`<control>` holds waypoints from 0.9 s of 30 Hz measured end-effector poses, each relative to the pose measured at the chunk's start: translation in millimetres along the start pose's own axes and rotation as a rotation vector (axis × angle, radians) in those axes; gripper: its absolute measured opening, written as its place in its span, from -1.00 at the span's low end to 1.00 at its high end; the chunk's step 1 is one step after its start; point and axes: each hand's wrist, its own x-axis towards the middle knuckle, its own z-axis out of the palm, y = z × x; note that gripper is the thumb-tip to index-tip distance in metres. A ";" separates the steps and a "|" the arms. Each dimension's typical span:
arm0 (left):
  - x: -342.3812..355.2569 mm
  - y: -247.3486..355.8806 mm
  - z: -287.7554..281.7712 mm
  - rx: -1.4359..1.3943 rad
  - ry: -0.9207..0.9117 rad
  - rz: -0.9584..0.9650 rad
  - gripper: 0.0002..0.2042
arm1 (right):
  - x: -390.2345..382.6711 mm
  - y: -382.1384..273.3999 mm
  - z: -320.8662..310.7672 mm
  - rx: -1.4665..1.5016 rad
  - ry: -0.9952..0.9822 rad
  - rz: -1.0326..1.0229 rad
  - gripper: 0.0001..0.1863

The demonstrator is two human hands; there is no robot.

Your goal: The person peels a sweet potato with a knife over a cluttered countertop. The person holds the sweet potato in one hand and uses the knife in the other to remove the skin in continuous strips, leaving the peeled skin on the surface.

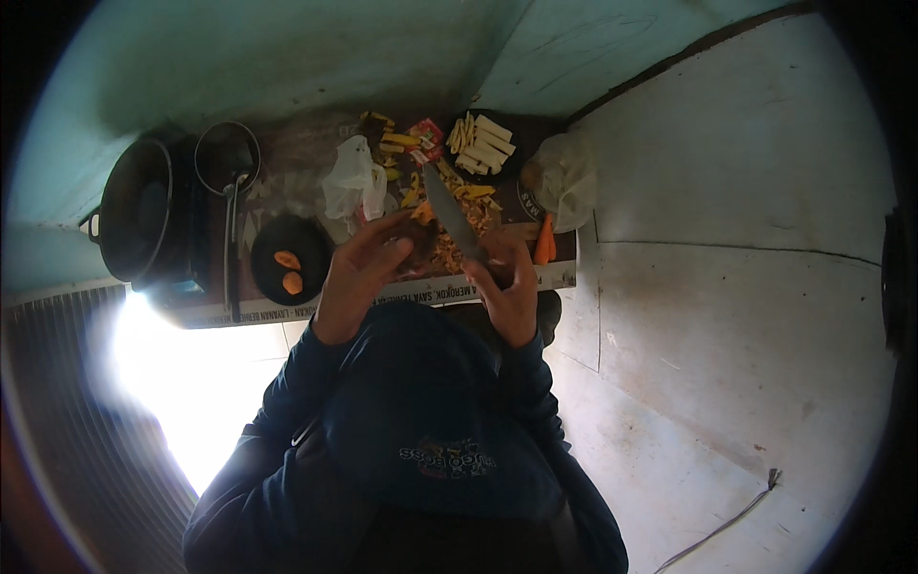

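My right hand (pixel 510 292) is closed round the handle of a knife (pixel 449 212), whose broad blade points up and away to the left. Fingers of my left hand (pixel 363 273) close on an orange piece (pixel 424 212) that looks like carrot, just left of the blade. Beneath both hands lies a heap of peelings and shavings (pixel 446 251). Two peeled orange pieces (pixel 292 281) rest on a black plate (pixel 260 251) left of my left hand. Orange carrots (pixel 545 241) lie right of my right hand.
Pale cut sticks (pixel 486 145) fill a dark plate beyond the knife. A white plastic bag (pixel 356 182) and a clear bag (pixel 571 182) flank the heap. At the left stand a large black pot (pixel 142 206) and a long-handled pan (pixel 228 158). Walls close in behind and right.
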 end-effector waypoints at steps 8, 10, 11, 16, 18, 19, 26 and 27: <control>-1.8 -4.0 -8.1 0.070 -0.028 0.004 -0.56 | -3.0 -17.7 1.6 0.113 -0.130 -0.062 -0.40; -1.8 -4.4 -10.5 0.138 -0.034 -0.016 -0.62 | -3.1 -21.5 1.0 0.041 -0.169 -0.160 -0.35; -2.4 -4.9 -10.9 0.109 -0.061 0.004 -0.62 | -3.2 -23.3 1.7 0.036 -0.183 -0.196 -0.32; -7.5 -3.9 -12.4 0.162 -0.050 -0.028 -0.68 | -1.2 -34.4 6.1 0.070 -0.274 -0.249 -0.18; -9.1 -3.4 -13.1 0.188 -0.039 -0.023 -0.69 | 1.5 -39.1 8.3 0.051 -0.301 -0.238 -0.15; -9.4 -3.6 -13.7 0.201 -0.034 -0.019 -0.70 | 3.1 -41.1 9.0 0.039 -0.313 -0.239 -0.13; -7.9 -11.3 -17.8 0.218 -0.053 0.027 -0.77 | 7.8 -42.2 6.8 -0.033 -0.348 -0.224 -0.11; -8.2 -12.0 -17.9 0.221 -0.048 0.024 -0.78 | 8.4 -41.7 5.4 -0.046 -0.352 -0.228 -0.12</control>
